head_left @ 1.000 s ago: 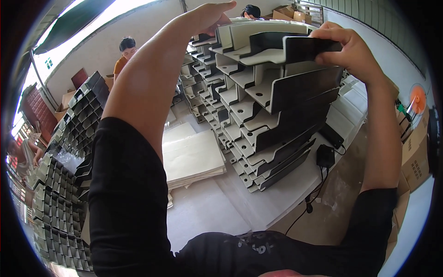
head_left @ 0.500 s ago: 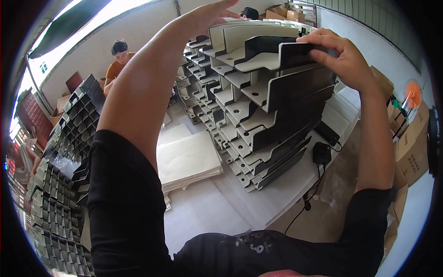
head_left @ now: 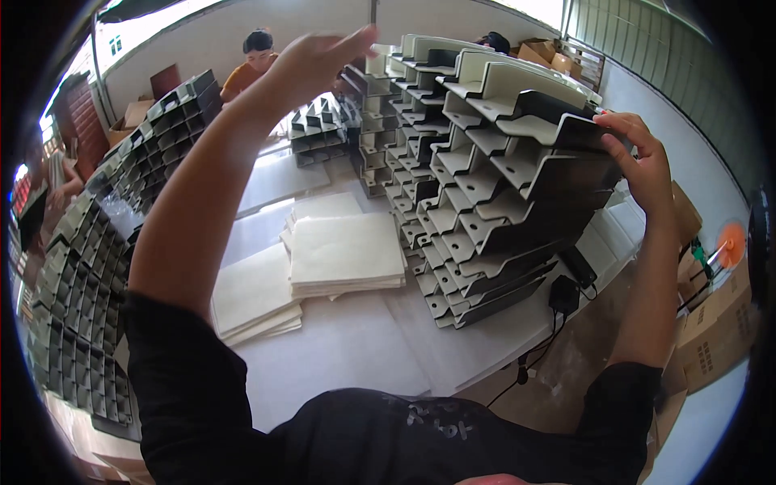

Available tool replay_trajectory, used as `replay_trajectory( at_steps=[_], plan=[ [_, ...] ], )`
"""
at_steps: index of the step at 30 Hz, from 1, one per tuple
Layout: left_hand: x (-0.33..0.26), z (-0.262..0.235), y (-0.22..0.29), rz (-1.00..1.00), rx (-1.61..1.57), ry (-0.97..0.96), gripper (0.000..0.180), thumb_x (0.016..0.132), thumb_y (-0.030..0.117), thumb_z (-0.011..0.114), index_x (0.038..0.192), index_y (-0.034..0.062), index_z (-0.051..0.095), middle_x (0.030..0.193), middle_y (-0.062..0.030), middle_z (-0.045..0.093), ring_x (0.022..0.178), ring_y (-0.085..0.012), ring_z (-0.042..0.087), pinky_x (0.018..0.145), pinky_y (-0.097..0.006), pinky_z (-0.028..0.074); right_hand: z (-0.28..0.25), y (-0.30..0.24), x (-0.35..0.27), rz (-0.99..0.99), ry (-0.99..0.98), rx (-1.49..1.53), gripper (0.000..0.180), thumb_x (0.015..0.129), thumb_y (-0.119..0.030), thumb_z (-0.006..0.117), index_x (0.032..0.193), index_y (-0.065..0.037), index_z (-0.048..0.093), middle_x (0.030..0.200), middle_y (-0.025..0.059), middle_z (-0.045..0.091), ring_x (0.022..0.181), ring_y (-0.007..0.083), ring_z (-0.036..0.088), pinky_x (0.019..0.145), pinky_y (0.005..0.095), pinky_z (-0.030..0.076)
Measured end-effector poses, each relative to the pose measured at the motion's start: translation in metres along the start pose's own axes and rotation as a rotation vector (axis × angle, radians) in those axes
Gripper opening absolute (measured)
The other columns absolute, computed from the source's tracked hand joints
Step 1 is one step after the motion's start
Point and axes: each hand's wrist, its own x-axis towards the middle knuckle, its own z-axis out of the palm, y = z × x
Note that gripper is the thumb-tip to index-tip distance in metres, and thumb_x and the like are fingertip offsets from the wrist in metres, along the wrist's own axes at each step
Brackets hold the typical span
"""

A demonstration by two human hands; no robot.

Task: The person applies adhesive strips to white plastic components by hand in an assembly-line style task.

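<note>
A tall stack of black-and-cream angled panels (head_left: 493, 234) with stepped edges and small holes stands on the table before me. My right hand (head_left: 643, 158) pinches the right end of the top panel (head_left: 586, 136), thumb on its dark face and fingers over its upper edge. Raised at the stack's far left side is my left hand (head_left: 331, 61), fingers stretched out, slightly blurred, with nothing visible in it. Left of the stack lie piles of cream sheets (head_left: 347, 250).
More stacks of dark panels (head_left: 69, 315) line the left side. A black power adapter (head_left: 563, 295) with a cable sits at the table's right edge. Cartons (head_left: 715, 331) and an orange fan (head_left: 731, 241) stand at the right. A person in orange (head_left: 242, 74) is at the far side.
My view has shifted, so the stack appears farther right and more sheets show. My left hand has come away leftward from over the stack; the right stays on the top panel's end.
</note>
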Motion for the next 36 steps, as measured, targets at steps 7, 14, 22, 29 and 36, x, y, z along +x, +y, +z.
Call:
replay_trajectory(
  at_steps=[7, 14, 22, 29, 36],
  plan=[
    [-0.268, -0.055, -0.002, -0.252, -0.106, -0.137, 0.022, 0.087, 0.022, 0.068, 0.101, 0.0044, 0.070, 0.115, -0.0136, 0.062, 0.106, -0.0192, 0.059, 0.088, -0.031, 0.048, 0.010, 0.003, 0.010, 0.096, 0.118, 0.001, 0.031, 0.092, -0.034, 0.060, 0.108, -0.009, 0.069, 0.106, 0.0059, 0.064, 0.102, 0.0160, 0.057, 0.094, 0.0268, 0.039],
    [-0.386, -0.073, -0.026, -0.720, -0.293, 0.025, 0.023, 0.087, 0.019, 0.067, 0.097, -0.0014, 0.069, 0.106, -0.0101, 0.065, 0.091, -0.0141, 0.060, 0.077, -0.025, 0.049, 0.011, 0.022, 0.017, 0.145, 0.137, 0.052, 0.031, 0.090, -0.032, 0.064, 0.105, -0.005, 0.068, 0.097, 0.0042, 0.063, 0.095, 0.0145, 0.056, 0.090, 0.0249, 0.039],
    [-0.281, 0.010, -0.068, -0.618, -0.480, -0.032, 0.045, 0.095, 0.042, 0.050, 0.113, 0.0037, 0.065, 0.112, -0.0118, 0.063, 0.101, -0.0193, 0.057, 0.087, -0.033, 0.045, 0.005, 0.006, 0.007, 0.104, -0.051, -0.030, 0.021, 0.087, -0.008, 0.065, 0.106, 0.000, 0.065, 0.098, 0.0018, 0.058, 0.097, 0.0118, 0.055, 0.089, 0.0224, 0.039],
    [-0.063, 0.113, -0.064, 0.004, -0.518, 0.123, 0.046, 0.094, 0.038, 0.052, 0.133, 0.0128, 0.051, 0.134, -0.0185, 0.048, 0.128, -0.0301, 0.042, 0.106, -0.037, 0.033, 0.004, 0.000, -0.001, 0.110, 0.057, -0.022, 0.020, 0.084, -0.007, 0.067, 0.103, -0.004, 0.068, 0.093, 0.0006, 0.059, 0.091, 0.0112, 0.055, 0.083, 0.0228, 0.041],
    [0.067, 0.136, -0.018, 0.094, -0.033, 0.408, 0.034, 0.090, 0.018, 0.052, 0.124, 0.0203, 0.057, 0.129, -0.0223, 0.050, 0.124, -0.0402, 0.044, 0.104, -0.041, 0.037, 0.005, 0.010, -0.002, 0.057, 0.051, 0.096, 0.020, 0.084, -0.005, 0.065, 0.104, -0.004, 0.067, 0.097, 0.0020, 0.056, 0.095, 0.0124, 0.054, 0.085, 0.0232, 0.040]
  ],
)
